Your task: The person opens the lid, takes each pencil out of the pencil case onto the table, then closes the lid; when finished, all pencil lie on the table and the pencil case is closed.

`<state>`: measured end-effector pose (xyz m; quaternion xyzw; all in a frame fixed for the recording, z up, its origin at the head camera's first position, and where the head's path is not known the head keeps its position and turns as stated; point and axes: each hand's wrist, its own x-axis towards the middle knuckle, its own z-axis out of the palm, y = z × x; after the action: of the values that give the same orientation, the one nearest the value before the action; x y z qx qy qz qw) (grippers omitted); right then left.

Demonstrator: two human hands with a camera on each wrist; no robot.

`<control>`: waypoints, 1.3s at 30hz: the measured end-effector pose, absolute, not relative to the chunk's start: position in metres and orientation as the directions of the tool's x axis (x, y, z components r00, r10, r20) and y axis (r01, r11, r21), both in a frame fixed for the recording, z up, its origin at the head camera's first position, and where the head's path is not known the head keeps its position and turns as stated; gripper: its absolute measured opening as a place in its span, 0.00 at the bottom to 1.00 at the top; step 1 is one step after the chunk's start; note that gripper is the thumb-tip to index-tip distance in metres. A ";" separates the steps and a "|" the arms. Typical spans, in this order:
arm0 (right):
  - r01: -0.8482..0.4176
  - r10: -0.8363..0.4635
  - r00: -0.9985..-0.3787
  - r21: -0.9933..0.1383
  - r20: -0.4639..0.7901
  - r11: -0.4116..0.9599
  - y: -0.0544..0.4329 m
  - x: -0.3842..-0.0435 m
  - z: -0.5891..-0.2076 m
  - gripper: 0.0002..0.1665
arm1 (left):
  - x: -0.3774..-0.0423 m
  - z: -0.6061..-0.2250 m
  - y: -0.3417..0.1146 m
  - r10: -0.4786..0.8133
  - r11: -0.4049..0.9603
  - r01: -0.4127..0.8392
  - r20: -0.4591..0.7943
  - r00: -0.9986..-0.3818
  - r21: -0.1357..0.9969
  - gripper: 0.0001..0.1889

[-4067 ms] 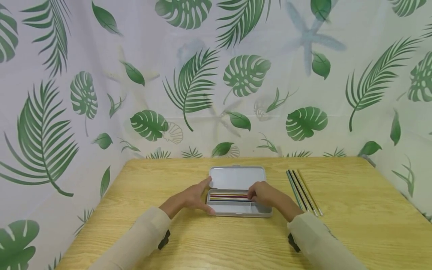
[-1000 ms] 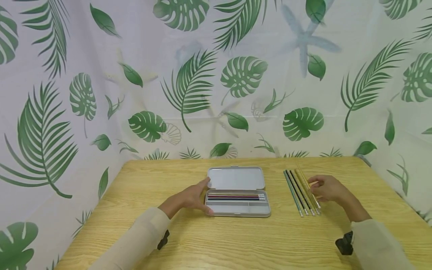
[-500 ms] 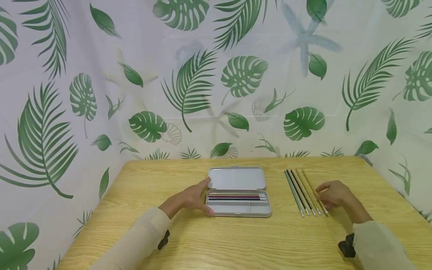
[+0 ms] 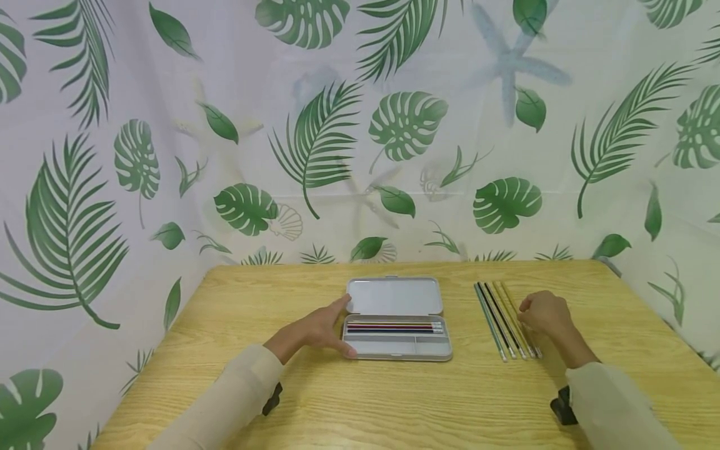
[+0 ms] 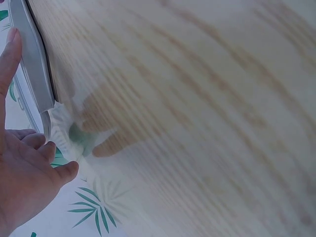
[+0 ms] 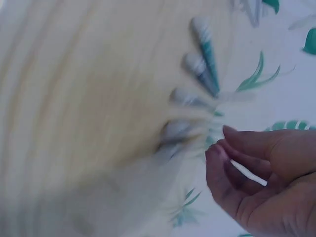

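An opened light-grey pencil case [image 4: 388,346] lies on the table with its lid folded back. Several pencils [image 4: 394,328], red and dark ones among them, fill its rear compartment. My left hand [image 4: 316,329] spreads its thumb and fingers against the case's left end, thumb at the front corner. The left wrist view shows one straight finger [image 5: 11,59] along the case's side. To the right, a teal pencil [image 4: 489,322], black pencils and gold pencils [image 4: 504,294] lie side by side. My right hand [image 4: 545,312] has curled fingers at the rightmost gold pencil; I cannot tell whether they pinch it.
The front compartments of the case are divided by a small partition [image 4: 415,344]. White eraser ends [image 6: 197,27] of the loose pencils point toward the person. A leaf-printed cloth [image 4: 360,156] hangs behind the wooden table [image 4: 360,406].
My right hand has gone from the case to the loose pencils, where another gold pencil now lies. In the last half second the hand and rightmost pencil shifted left. My left hand stays put.
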<state>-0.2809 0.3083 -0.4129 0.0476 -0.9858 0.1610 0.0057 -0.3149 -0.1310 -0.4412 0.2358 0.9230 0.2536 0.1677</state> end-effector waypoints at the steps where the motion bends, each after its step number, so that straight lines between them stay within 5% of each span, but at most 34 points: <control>1: -0.107 -0.099 -0.994 -0.336 0.041 0.936 0.302 -0.283 -0.412 0.15 | -0.315 -0.441 -0.131 0.520 0.760 0.350 -0.190 -0.833 0.547 0.67; 8: -0.266 -0.249 -0.963 -0.543 0.107 0.796 0.251 -0.292 -0.410 0.13 | -0.315 -0.440 -0.131 0.517 0.761 0.349 -0.187 -0.835 0.547 0.66; 16: -0.327 -0.380 -0.924 -0.595 0.039 0.735 0.204 -0.300 -0.416 0.10 | -0.314 -0.441 -0.131 0.521 0.757 0.353 -0.182 -0.834 0.551 0.66; 32: -0.402 -0.514 -0.856 -0.540 -0.066 0.739 0.169 -0.298 -0.424 0.07 | -0.314 -0.439 -0.132 0.520 0.761 0.355 -0.184 -0.834 0.542 0.66; 39: -0.340 -0.476 -0.869 -0.533 -0.138 0.775 0.161 -0.299 -0.424 0.09 | -0.314 -0.441 -0.132 0.528 0.757 0.362 -0.183 -0.829 0.544 0.66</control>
<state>-0.2985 0.1608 -0.4238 0.2186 -0.9326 0.2543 -0.1334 -0.3143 -0.1317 -0.4405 0.2411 0.9226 0.2520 0.1648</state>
